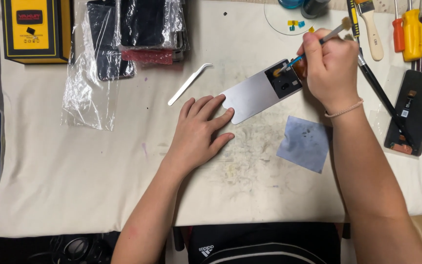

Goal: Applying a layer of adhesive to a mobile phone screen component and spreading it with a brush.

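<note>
Far out to the left of the left hand: a yellow-and-black box (36,29) at the table's top corner, then clear plastic bags holding dark phone parts (137,34). Closer in, just above and left of that hand, white curved tweezers (189,83) lie free on the cream work cloth (74,171).

Left hand (199,132): palm down, fingers spread apart and flat on the cloth, gripping nothing. Its index fingertip touches the near end of the silver phone back plate (252,95), pinning it.

The plate runs diagonally up and right from the left hand to under the right hand. Its far end carries a dark camera cutout (285,80).

Right hand (330,68): fingers closed tight round a small brush (299,58) with a blue ferrule; the bristle tip sits in the dark cutout, and the handle end sticks out above the knuckles.

Below the right wrist: a grey square cloth (304,143), apart from the plate. To the right of the right hand: a black rod-like tool, a dark phone screen (413,111), and above it orange-handled screwdrivers (409,32) and a wide paintbrush (371,27).
</note>
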